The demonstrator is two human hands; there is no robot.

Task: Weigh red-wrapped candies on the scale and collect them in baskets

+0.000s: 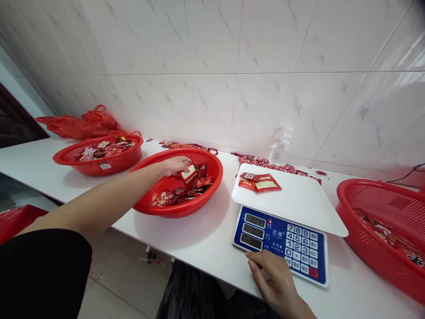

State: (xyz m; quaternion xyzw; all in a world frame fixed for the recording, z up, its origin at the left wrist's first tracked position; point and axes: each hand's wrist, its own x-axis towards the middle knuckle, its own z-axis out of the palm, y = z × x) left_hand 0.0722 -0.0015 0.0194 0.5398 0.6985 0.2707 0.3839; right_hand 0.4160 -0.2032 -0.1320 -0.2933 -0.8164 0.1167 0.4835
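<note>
My left hand reaches into the middle red plastic basket, its fingers closed on a red snack packet with a pale label. More small red packets lie in that basket below the hand. My right hand is at the front edge of the digital scale, beside its keypad; its fingers are loosely bent and a little apart, with nothing visible in them. On the scale's white tray rest several red packets. The scale's top display shows a small weight.
At the left stands another red basket of packets, with red plastic bags behind it. A third red basket is at the right. Loose packets and a clear plastic container line the wall. Black plastic bags hang below the table edge.
</note>
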